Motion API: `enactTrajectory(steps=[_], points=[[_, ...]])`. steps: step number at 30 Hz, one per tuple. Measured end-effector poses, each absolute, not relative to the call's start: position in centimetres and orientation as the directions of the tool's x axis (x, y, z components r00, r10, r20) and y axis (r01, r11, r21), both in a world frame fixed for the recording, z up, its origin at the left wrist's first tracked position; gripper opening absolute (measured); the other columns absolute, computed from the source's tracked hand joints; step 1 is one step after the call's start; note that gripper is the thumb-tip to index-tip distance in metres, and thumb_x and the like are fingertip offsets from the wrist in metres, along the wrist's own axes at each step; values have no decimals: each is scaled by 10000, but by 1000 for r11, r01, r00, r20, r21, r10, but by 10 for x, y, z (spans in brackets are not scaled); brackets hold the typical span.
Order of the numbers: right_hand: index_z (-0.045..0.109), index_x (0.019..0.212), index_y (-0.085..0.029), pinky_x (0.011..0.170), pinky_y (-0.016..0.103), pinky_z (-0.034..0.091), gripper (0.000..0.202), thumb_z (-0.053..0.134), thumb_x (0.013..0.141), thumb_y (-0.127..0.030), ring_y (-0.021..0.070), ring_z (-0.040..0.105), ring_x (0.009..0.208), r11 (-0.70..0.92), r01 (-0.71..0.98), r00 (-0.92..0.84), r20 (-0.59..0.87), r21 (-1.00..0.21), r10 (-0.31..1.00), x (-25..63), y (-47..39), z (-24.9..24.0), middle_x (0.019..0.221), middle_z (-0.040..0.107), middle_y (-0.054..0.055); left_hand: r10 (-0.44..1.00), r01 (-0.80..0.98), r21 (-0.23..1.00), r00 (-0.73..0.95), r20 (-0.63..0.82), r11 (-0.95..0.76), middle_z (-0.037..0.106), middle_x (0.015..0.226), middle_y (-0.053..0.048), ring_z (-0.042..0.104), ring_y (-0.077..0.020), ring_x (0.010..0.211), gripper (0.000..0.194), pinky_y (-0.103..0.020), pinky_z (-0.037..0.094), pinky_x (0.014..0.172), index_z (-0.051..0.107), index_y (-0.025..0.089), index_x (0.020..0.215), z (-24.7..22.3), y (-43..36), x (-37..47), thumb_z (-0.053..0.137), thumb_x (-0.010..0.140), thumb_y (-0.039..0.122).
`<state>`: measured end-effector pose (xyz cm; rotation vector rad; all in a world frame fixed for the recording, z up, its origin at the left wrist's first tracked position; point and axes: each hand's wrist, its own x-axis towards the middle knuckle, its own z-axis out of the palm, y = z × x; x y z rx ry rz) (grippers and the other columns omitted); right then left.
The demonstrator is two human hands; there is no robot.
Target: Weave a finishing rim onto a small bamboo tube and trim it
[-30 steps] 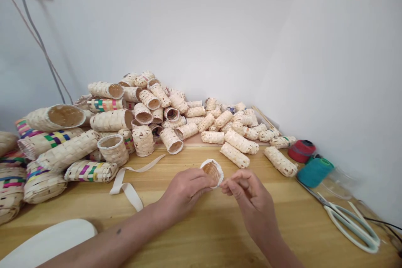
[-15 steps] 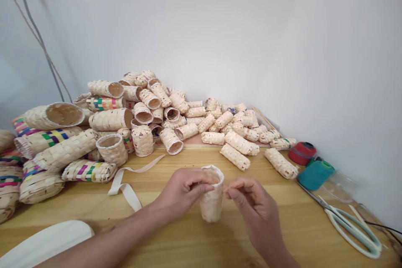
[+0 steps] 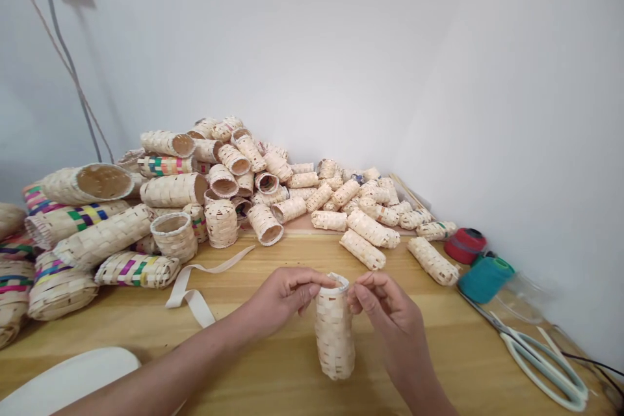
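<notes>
A small cylindrical woven basket (image 3: 335, 341) of pale strips, with a white-edged rim, stands nearly upright in front of me. My left hand (image 3: 287, 296) grips its rim from the left, index finger at the mouth and thumb lower down. On the other side of the rim, my right hand (image 3: 390, 312) is closed in a pinch close to the basket wall. Whatever lies between those fingertips is too small to make out.
Woven baskets (image 3: 173, 190) are heaped on the left, with smaller woven cylinders (image 3: 373, 229) towards the back. Scissors (image 3: 541, 364), a teal thread spool (image 3: 486, 279) and a red spool (image 3: 464, 246) lie right. A pale ribbon (image 3: 195, 302) curls left, near a white rounded object (image 3: 73, 380).
The basket has tilted and shows more of its side, its base lower in view. My right hand has come closer to the rim, and the left fingers have shifted on it.
</notes>
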<state>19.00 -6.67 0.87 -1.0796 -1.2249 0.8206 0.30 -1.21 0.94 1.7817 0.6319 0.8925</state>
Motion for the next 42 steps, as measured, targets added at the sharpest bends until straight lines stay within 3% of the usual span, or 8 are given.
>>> enactTrajectory(steps=[10,14,17,20,23,26,33,42], points=[[618,805,-186,605,280,557,254,691,773,-427,185,654,632,282,62,240,289,-957,927,192,-64,13,678,681,33,752,26,930,597,279,-366,706,853,-75,575,-149,707,361,-226,424,605,728,142,952,5,-10,6,655,800,461],[618,813,-185,608,285,567,232,683,788,-407,185,669,630,293,19,237,289,-956,927,193,-64,12,678,694,34,729,88,873,594,340,-479,685,759,-52,577,-137,661,296,-217,422,597,702,123,801,7,-14,8,626,839,406],[624,815,-188,642,294,576,198,658,816,-383,186,682,658,333,36,235,332,-942,914,194,-67,10,718,718,46,655,218,664,540,529,-715,631,673,-18,541,-114,605,241,-203,388,569,657,137,744,11,-22,8,556,902,290],[651,814,-192,666,295,579,169,640,835,-359,189,686,696,406,81,241,413,-910,878,191,-71,9,771,729,59,464,386,288,515,721,-876,619,679,-22,519,-123,600,202,-227,347,557,649,157,802,12,-29,8,500,928,212],[673,802,-201,674,279,573,154,632,842,-343,184,681,713,452,118,240,467,-884,851,188,-74,6,778,724,53,345,497,27,562,752,-867,604,661,-17,480,-132,568,196,-258,297,529,639,170,861,7,-31,8,458,934,161],[667,785,-206,660,252,562,156,629,846,-344,171,673,697,428,133,243,448,-894,860,187,-73,4,741,712,35,322,529,-75,616,719,-845,571,641,-6,444,-136,546,240,-279,269,517,608,175,838,1,-29,8,397,940,125],[627,772,-204,653,244,560,171,631,848,-357,151,661,661,433,57,229,433,-900,872,190,-71,7,702,686,12,338,509,-71,662,669,-858,546,652,1,406,-133,541,224,-294,234,527,566,177,804,1,-26,9,393,935,124],[628,808,-192,658,305,574,192,654,822,-381,182,670,663,387,-7,245,373,-922,895,190,-68,9,711,700,32,398,424,166,549,735,-891,667,838,-47,575,-165,726,203,-267,383,634,623,168,917,14,-17,0,430,957,218]])
